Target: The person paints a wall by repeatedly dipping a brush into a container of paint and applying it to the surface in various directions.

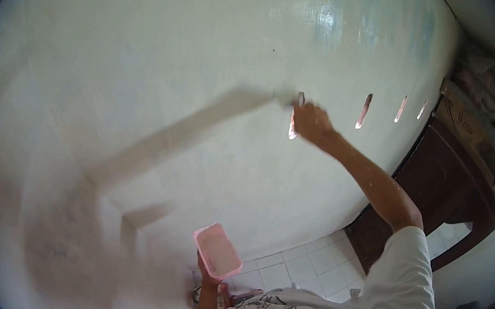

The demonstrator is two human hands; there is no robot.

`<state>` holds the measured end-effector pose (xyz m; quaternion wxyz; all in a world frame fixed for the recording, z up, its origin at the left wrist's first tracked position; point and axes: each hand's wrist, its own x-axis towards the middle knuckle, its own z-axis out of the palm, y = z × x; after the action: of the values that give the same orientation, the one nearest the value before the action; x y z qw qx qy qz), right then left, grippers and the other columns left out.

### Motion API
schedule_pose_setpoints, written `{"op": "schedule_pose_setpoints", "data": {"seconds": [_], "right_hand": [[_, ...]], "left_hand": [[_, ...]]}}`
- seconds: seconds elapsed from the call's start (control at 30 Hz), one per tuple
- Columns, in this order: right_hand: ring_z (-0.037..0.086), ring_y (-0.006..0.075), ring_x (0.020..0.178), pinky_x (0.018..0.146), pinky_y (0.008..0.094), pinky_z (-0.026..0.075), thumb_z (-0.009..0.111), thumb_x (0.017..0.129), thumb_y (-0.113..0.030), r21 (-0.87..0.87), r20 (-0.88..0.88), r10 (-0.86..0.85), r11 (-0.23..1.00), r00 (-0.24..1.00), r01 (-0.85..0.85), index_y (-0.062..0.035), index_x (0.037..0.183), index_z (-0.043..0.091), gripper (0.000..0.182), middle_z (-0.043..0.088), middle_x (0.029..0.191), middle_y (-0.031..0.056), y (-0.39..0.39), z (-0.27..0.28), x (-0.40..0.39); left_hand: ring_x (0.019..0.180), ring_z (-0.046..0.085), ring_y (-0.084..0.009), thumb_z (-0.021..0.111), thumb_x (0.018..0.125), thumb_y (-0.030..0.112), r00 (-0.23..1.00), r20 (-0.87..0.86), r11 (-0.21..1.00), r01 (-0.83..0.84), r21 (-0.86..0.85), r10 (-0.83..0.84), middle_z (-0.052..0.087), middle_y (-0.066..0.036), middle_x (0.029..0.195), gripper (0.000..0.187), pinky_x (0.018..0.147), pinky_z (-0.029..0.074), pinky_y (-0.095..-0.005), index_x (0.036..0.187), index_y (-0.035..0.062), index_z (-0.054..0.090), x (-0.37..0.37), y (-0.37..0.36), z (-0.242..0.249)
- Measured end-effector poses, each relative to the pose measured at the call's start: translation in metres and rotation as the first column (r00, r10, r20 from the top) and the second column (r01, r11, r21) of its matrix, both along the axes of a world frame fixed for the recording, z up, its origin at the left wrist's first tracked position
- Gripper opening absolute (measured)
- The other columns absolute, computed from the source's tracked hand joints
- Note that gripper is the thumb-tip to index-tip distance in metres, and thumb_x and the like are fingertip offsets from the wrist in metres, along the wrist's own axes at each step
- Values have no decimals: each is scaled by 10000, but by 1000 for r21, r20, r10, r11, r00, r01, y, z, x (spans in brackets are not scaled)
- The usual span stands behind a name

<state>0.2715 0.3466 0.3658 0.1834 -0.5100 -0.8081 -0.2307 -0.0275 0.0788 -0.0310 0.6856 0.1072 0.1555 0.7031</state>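
My left hand (206, 271) holds up a pink plastic tub (199, 236) from below and the side. Pale, whitish paint (220, 253) lies inside the tub. Higher up and to the right, my right hand (313, 124) is closed around the handle of a paintbrush (286, 97); its head is blurred and is at the wall (179, 59). Beside that hand a narrow slot (292, 129) in the wall is partly covered by the fingers. Pale specks dot my right forearm.
More slots, among them a long one (364, 111), run along the wall to the right. A dark wooden cabinet (437, 171) stands there with a cardboard box (464, 122) on top. White tiles (321, 261) cover the floor. Shadows fall across the wall.
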Motion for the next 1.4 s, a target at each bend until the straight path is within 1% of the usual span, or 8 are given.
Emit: {"op": "schedule_pose_setpoints", "data": {"seconds": [0.13,0.2,0.4,0.5,0.83,0.93,1.17,1.4], "right_hand": [[647,382,938,810,501,545,630,809,-157,-469,123,44,883,991,18,-30,1079,646,299,631,997,256,-32,13,10],[567,379,1183,948,509,506,656,768,-194,-345,-215,58,930,975,-131,-71,964,712,238,633,1186,213,-24,67,4],[655,319,605,590,374,530,702,847,-137,438,-116,240,883,964,-168,-83,1051,740,214,690,770,190,-19,283,11],[653,330,601,576,384,535,645,893,-118,736,-86,385,646,919,-202,-103,1163,706,277,670,723,198,9,258,14],[670,419,755,716,540,558,548,802,-49,-399,-319,60,897,946,-191,-35,1112,669,333,666,851,236,-28,-165,6],[668,422,835,810,508,557,547,859,-77,-356,-240,111,914,964,-194,-72,1139,687,313,692,902,246,13,-173,27],[631,304,534,578,401,517,627,916,-169,376,-479,298,920,826,-114,-75,995,708,147,650,649,152,9,146,57],[661,398,710,600,482,532,579,921,-84,303,-523,226,951,822,-69,-57,1236,599,316,657,841,221,47,-52,23]], "left_hand": [[1098,647,-363,401,1002,563,1000,12,999,-12,45,12,630,-147,1255,631,921,546,-540,1413,91,477,16,4,2],[1098,649,-356,399,1007,553,982,-174,996,-58,69,70,631,-142,1255,616,928,548,-528,1412,96,477,14,1,-4],[1133,641,-316,396,1019,535,999,-30,998,-44,-35,43,621,-118,1281,587,951,547,-508,1424,115,464,16,-8,18],[1156,632,-257,505,1019,413,985,-148,995,-84,45,90,578,-89,1333,563,931,573,-440,1472,94,406,19,-7,1],[1134,640,-307,375,1018,543,996,-85,1000,12,-9,-13,623,-116,1274,608,932,556,-495,1429,104,462,23,-17,25],[1136,638,-311,370,1018,549,976,-199,996,-82,17,84,624,-119,1270,618,924,559,-491,1431,98,458,25,-5,24],[1146,626,-342,414,998,564,957,-276,996,-73,59,86,599,-146,1304,657,927,551,-504,1461,99,424,28,-22,62],[1280,527,-390,464,936,653,993,-102,989,73,130,-60,493,-133,1452,776,1028,429,-653,1526,161,356,33,-11,44]]}}
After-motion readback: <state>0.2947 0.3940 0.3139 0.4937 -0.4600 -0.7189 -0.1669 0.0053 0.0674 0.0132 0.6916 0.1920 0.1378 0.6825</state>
